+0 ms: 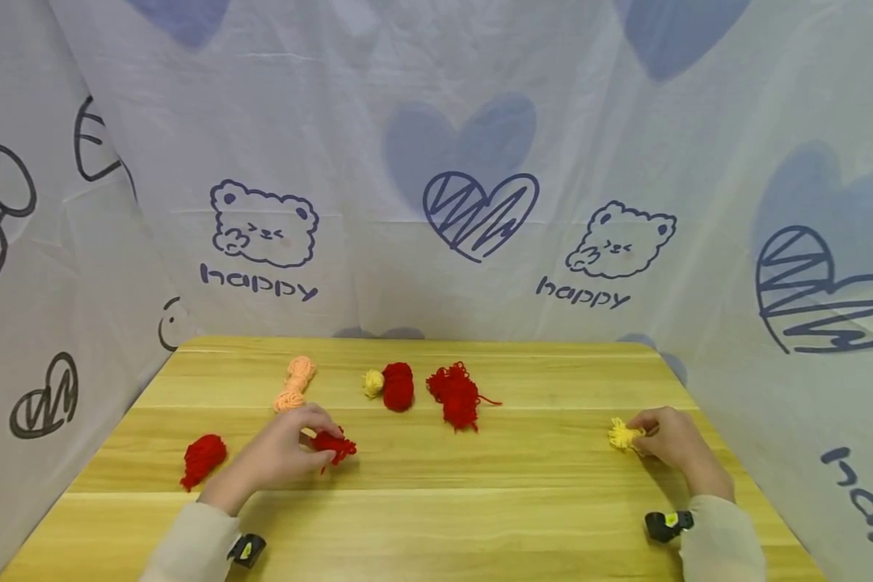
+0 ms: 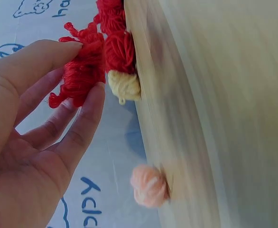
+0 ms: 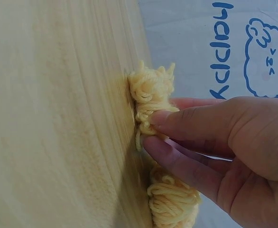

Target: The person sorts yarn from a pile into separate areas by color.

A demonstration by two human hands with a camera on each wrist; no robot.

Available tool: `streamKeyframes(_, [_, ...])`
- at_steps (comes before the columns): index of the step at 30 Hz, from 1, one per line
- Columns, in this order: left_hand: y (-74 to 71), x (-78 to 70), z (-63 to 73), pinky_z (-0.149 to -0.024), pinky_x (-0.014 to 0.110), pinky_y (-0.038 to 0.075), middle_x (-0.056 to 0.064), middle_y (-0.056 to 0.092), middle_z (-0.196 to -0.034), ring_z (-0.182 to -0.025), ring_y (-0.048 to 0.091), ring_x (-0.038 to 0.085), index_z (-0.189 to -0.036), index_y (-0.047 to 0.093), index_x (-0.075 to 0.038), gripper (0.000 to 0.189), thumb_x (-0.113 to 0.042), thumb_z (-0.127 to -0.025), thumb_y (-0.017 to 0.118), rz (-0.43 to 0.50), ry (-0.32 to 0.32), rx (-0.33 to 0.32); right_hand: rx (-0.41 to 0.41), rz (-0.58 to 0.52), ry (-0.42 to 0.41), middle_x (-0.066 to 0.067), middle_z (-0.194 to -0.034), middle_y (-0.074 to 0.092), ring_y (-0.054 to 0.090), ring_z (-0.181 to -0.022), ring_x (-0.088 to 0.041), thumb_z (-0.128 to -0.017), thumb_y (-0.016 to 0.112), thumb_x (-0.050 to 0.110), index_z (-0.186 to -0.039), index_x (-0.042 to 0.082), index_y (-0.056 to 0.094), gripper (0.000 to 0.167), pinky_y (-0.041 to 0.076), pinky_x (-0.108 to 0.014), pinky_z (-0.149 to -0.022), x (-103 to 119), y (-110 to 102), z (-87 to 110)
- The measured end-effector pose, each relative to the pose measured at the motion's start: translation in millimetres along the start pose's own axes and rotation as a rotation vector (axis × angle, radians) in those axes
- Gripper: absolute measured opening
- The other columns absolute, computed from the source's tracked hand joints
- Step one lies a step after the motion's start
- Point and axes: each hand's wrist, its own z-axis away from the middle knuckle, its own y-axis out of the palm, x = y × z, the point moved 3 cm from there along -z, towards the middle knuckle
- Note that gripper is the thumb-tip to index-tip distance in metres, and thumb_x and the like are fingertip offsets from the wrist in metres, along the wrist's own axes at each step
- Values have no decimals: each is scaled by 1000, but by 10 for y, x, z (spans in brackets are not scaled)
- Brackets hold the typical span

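My left hand (image 1: 291, 449) pinches a small skein of red yarn (image 2: 84, 71) between thumb and fingers, its looped ends sticking out. In the left wrist view the skein shows raised off the tabletop. At the right side of the table, my right hand (image 1: 672, 443) pinches one end of a yellow yarn skein (image 3: 151, 88) lying on the wood. A second yellow yarn bundle (image 3: 174, 199) lies just below those fingers in the right wrist view; the hand hides it in the head view. Left of my left hand sits another red skein (image 1: 204, 460).
Toward the back of the wooden table (image 1: 480, 525) lie a peach skein (image 1: 295, 383), a small yellow ball (image 1: 373, 383) against a red skein (image 1: 398, 386), and a loose red tangle (image 1: 457, 396) with a stray strand. Printed white cloth (image 1: 364, 267) hangs behind and along both sides.
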Motion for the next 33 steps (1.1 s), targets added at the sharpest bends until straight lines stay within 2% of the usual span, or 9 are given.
streamKeyframes(5, [-94,87,78,-79,25,62,3,69,-105,-100,66,20,-101,77,-12,19,-1,-85,79,-17,-37,-5,3,-4,1,-22,-99,73,70,-83,-25,-86,75,1,-107,-3,77,21,60,-44,-74,-12,12,0])
streamKeyframes(11, [-212,159,159,-81,33,64,9,71,-111,-111,66,34,-100,78,-12,21,0,-83,81,-21,-73,-45,1,-5,-11,-22,-98,73,70,-83,-25,-86,75,1,-106,-3,77,21,60,-44,-74,-16,4,6])
streamKeyframes(17, [-315,225,270,-81,35,63,6,71,-109,-99,67,22,-100,78,-12,23,-2,-81,84,-58,-89,-93,3,-3,-7,-22,-99,73,70,-84,-25,-86,75,1,-107,-3,77,21,60,-42,-74,-11,-5,13])
streamKeyframes(21, [-390,296,349,-79,34,63,4,72,-108,-96,66,17,-97,78,-14,24,-1,-79,85,-89,-88,-138,2,-7,-6,-22,-99,73,70,-84,-26,-86,75,1,-107,-3,77,21,60,-43,-74,-9,-6,14])
streamKeyframes(27, [-504,393,446,-79,32,62,1,73,-102,-92,67,15,-95,78,-16,24,-1,-77,87,-171,-86,-180,5,3,-11,-22,-99,73,70,-85,-27,-87,75,1,-107,-2,77,21,60,-44,-74,-9,-4,13])
streamKeyframes(31, [-566,446,497,-80,33,61,-2,74,-100,-91,67,15,-93,78,-18,23,-3,-77,87,-240,-99,-191,21,-2,7,-22,-100,73,70,-87,-29,-88,74,1,-109,-3,76,22,60,-45,-74,-7,-7,14])
streamKeyframes(33, [-586,479,523,-77,32,61,0,74,-100,-88,67,15,-93,79,-16,23,-3,-77,87,-245,-107,-185,27,-4,19,-22,-101,74,70,-88,-29,-88,73,1,-110,-2,77,22,60,-46,-75,-6,-6,15])
